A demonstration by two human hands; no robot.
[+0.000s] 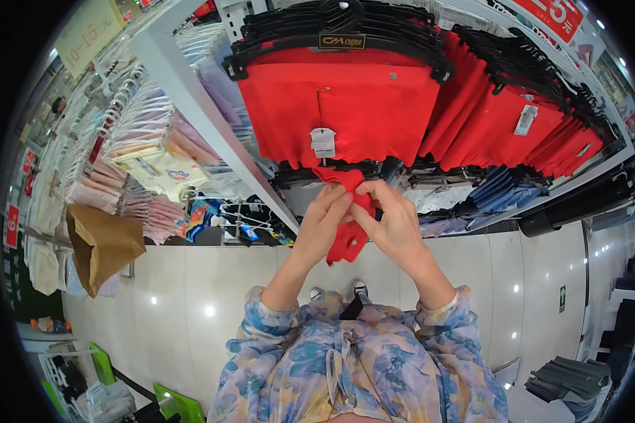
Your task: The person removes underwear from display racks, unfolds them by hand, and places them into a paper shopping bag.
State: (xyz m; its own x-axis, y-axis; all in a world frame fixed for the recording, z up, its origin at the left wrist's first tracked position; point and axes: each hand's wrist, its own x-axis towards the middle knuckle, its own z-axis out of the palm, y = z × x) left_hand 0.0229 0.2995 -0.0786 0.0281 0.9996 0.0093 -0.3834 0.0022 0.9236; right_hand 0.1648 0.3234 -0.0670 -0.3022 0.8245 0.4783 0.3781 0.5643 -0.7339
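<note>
Fingers (377, 189) of both hands are clamped on a red cloth (347, 245), pinching it near its upper part. The left hand (317, 222) presses thumb and fingers together on one side; the right hand (396, 222) grips the other side, so that the fingertips of the two hands are very near each other. The cloth is crumpled and is in front of the person's body, with its lower part hanging below the hands. Which kind of clothing it is, I cannot tell. Just beyond it hang red garments (374, 113) on black hangers (275, 48), and the front one carries a white tag (323, 142). More of these garments hang to the right, and blue clothes (501, 187) are below them. To the left, behind a white post (212, 113), pale clothes (144, 120) hang in close rows, and a brown bag (102, 247) is beside them. Lower down, two shoes (360, 288) are on the pale floor (204, 282), and floral sleeves (261, 317) cover the arms down to the forearms. Far to the lower right lie grey clothes (568, 381) in a pile.
</note>
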